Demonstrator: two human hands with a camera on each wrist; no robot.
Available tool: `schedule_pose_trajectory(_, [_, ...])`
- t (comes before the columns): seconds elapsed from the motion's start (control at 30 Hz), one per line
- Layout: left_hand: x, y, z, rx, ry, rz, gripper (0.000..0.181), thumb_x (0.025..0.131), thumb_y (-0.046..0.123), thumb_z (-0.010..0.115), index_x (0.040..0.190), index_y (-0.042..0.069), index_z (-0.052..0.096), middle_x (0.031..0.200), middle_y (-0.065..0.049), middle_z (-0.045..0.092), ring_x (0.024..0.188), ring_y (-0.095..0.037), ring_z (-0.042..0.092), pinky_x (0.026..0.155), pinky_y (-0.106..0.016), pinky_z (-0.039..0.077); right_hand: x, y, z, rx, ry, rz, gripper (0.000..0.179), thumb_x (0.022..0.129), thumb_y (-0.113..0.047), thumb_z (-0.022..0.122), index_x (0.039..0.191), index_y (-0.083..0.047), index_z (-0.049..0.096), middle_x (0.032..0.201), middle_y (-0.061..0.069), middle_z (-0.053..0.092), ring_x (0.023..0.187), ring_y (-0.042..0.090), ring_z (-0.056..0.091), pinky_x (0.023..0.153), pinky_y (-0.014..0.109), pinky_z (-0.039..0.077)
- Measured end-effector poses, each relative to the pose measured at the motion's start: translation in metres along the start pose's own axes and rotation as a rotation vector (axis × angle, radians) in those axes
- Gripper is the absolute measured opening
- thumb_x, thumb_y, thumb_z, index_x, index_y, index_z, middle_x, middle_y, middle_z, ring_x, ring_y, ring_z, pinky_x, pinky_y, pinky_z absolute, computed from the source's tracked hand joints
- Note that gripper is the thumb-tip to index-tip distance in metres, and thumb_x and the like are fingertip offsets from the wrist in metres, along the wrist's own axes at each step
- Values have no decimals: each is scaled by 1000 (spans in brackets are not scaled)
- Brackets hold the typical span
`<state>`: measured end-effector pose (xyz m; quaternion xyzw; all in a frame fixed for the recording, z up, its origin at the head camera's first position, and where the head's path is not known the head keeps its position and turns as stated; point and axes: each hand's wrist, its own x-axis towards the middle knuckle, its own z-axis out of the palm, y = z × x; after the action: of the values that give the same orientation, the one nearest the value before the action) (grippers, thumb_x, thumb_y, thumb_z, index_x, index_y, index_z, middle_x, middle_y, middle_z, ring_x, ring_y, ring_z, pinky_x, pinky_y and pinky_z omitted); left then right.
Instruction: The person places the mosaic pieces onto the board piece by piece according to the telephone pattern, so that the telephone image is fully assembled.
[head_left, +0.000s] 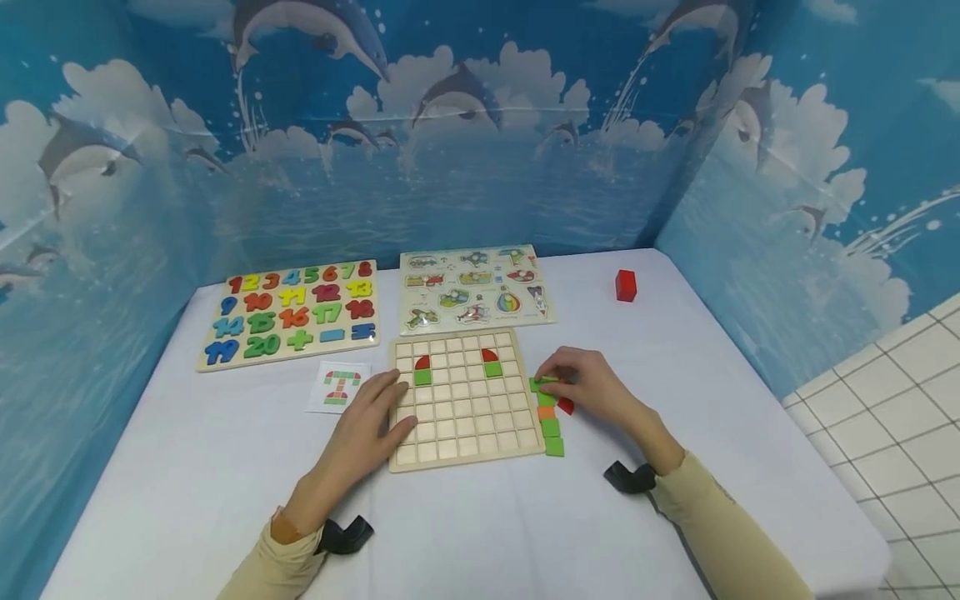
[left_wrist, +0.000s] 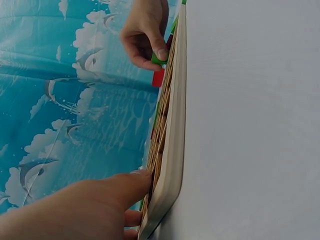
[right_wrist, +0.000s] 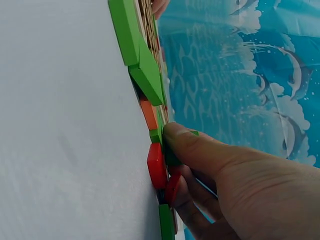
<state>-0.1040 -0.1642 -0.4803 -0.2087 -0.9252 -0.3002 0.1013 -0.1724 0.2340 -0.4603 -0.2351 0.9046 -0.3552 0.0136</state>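
A wooden grid board (head_left: 447, 451) lies in front of me in the head view. Two red rounded tiles (head_left: 489, 356) sit in it, each with a green square tile (head_left: 423, 377) directly below. My left hand (head_left: 363, 425) rests on the board's left edge, thumb and fingers spread. Just past the right edge, my right hand (head_left: 592, 385) pinches a green tile (left_wrist: 159, 59) between thumb and finger. Under and beside that hand lie more green tiles (right_wrist: 147, 75), an orange tile (head_left: 546, 412) and red pieces (right_wrist: 156, 165). Left of the board lies a pattern card (head_left: 339, 387), near the left fingers.
A number puzzle (head_left: 292, 312) lies at the back left, and a vehicle picture puzzle (head_left: 472, 292) behind the grid board. At the back right stands a red block (head_left: 626, 286). Dolphin-printed curtains (head_left: 480, 192) enclose the white table (head_left: 480, 533).
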Motion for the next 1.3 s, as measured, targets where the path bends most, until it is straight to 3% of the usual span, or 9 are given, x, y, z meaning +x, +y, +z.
schedule_pose_trajectory(0.2, [2,-2,15,-22,-22,19,57,97,32,77,144,3,61,158,-17,51,151,-37,43,123,-56,39,-17,5,3,-9,104,60,21,90,-24,86,110,-26,81,102,-14,74,91,8,67,83,24,59])
schedule_pose_trajectory(0.37, [-14,2,23,-7,-23,31,58,95,31,79,144,3,62,159,-17,51,151,-38,42,121,-58,41,-40,4,11,-2,175,74,23,90,-22,86,112,-24,82,99,-15,74,88,10,63,77,25,57])
schedule_pose_trajectory(0.5, [-24,5,22,25,-10,33,59,96,31,78,143,1,61,159,-18,51,151,-39,41,120,-58,42,-44,4,12,-24,237,38,26,88,-17,87,113,-21,81,96,-14,74,84,9,61,72,24,55])
schedule_pose_trajectory(0.73, [-8,2,4,13,31,15,58,96,29,78,143,0,61,158,-21,50,153,-40,39,122,-59,38,-13,0,2,-56,271,-18,25,87,-16,88,111,-20,81,97,-10,77,81,9,62,72,22,54])
schedule_pose_trajectory(0.97, [7,-2,-4,9,-9,17,57,97,30,77,143,0,61,159,-20,50,153,-37,38,122,-58,38,0,-8,0,8,289,38,25,91,-15,85,115,-16,80,103,-3,80,87,13,68,76,18,57])
schedule_pose_trajectory(1.1, [13,-2,-5,-5,-15,27,55,96,29,78,141,1,63,157,-20,52,152,-37,40,121,-58,40,20,-26,-2,42,193,60,24,94,-18,81,119,-18,79,113,-3,79,92,14,70,80,23,60])
schedule_pose_trajectory(1.3, [16,-2,-1,-20,9,14,45,95,25,78,132,2,67,150,-18,58,148,-35,46,119,-56,43,76,-61,22,98,41,-48,20,97,-14,77,116,-10,80,110,1,79,90,14,72,79,28,62])
